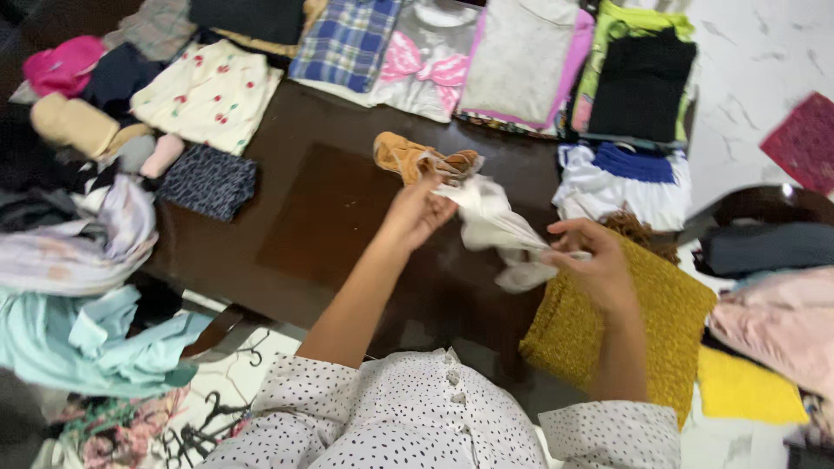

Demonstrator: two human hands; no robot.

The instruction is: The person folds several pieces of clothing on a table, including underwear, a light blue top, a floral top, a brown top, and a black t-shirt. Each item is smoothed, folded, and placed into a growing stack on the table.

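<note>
Fingers [566,236] of the right hand [595,265] and left hand [417,208] pinch a white cloth [491,217] stretched above the dark table [321,217] — folding step appears underway — next move likely requires aligning edges.

The cloth [491,221] in both hands is white. The sweater [608,321] at the table's right edge is mustard yellow. The shirt [347,39] at the far edge is blue plaid. The top [208,95] near the far left corner is cream with red cherries.
</note>
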